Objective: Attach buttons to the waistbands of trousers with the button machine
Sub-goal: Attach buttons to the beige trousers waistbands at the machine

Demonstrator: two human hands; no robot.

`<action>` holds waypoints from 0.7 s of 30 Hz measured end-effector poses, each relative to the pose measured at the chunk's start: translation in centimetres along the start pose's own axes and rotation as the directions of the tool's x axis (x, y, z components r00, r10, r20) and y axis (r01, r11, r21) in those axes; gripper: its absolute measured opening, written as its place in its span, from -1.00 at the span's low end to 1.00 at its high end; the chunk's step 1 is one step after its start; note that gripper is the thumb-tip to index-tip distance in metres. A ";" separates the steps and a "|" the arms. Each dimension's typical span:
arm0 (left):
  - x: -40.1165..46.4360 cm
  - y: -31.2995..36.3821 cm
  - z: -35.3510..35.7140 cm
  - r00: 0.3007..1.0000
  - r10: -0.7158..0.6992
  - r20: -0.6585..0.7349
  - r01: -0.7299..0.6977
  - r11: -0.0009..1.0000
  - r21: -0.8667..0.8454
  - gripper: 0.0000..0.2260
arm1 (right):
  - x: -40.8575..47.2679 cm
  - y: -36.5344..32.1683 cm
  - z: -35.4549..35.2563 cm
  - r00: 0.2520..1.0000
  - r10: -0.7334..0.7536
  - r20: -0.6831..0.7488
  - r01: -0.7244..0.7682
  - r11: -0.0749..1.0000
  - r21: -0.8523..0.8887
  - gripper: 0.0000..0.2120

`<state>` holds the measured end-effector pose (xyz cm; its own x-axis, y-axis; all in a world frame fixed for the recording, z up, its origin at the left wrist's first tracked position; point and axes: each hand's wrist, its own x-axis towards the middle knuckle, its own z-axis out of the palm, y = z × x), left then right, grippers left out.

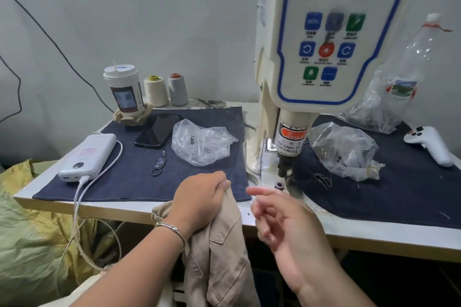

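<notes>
The beige trousers (pixel 219 252) hang off the near table edge (pixel 129 209), just left of the button machine (pixel 321 62). Soft, light and floppy, they likely sag unless held by the firmer waistband. The left hand (pixel 199 202) pinches their top edge. The right hand (pixel 282 217), blurred, holds nothing, fingers loosely spread. The cloth looks creased, with a stitched pocket flap.

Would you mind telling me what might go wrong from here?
The right hand hovers close to the button machine's punch, so a finger might get pinched. The left hand grips the trousers at only one edge, so the waistband may go in crooked.
</notes>
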<state>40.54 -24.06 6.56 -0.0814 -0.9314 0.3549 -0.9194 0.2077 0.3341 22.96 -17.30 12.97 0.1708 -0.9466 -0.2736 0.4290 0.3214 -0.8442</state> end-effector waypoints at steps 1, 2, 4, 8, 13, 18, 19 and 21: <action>0.0 0.1 -0.1 1.000 0.011 -0.004 -0.011 1.000 0.009 -0.78 | 0.5 0.1 1.1 0.996 -0.084 0.020 0.086 0.986 -0.144 -0.82; 0.0 0.2 -0.1 1.000 0.023 -0.013 -0.022 1.000 0.016 -0.82 | 1.3 0.0 2.2 0.984 -0.173 0.051 0.180 0.939 -0.292 -0.81; 0.0 0.4 -0.4 0.999 0.031 -0.036 -0.031 1.000 0.005 -0.87 | 3.9 -0.2 4.3 0.933 -0.343 0.108 0.342 0.753 -0.562 -0.80; -0.2 0.4 -0.3 0.999 0.018 -0.048 -0.019 1.000 -0.024 -0.82 | 10.9 -0.2 7.6 0.838 -0.516 0.179 0.337 0.231 -0.913 -0.76; 0.0 0.0 -0.2 0.999 0.026 -0.024 -0.026 1.000 -0.004 -0.83 | 18.2 0.9 10.6 0.894 -0.345 0.284 0.232 -0.185 -0.955 -0.72; 0.0 -0.1 -0.5 0.995 0.070 -0.064 -0.074 0.996 -0.051 -0.85 | 22.0 1.5 12.1 0.925 -0.248 0.289 0.209 -0.304 -0.929 -0.75; 0.0 -0.1 -0.6 0.992 0.091 -0.084 -0.096 0.994 -0.059 -0.86 | 22.5 1.5 12.5 0.926 -0.241 0.289 0.204 -0.323 -0.924 -0.74; 0.0 -0.1 -0.7 0.988 0.119 -0.098 -0.123 0.991 -0.043 -0.85 | 23.1 1.3 13.3 0.918 -0.237 0.317 0.222 -0.355 -0.908 -0.74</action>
<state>40.85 -23.88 7.15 -0.1519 -0.8665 0.4755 -0.8847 0.3337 0.3254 39.23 -38.43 11.65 0.3363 -0.9370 0.0946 -0.9201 -0.3483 -0.1792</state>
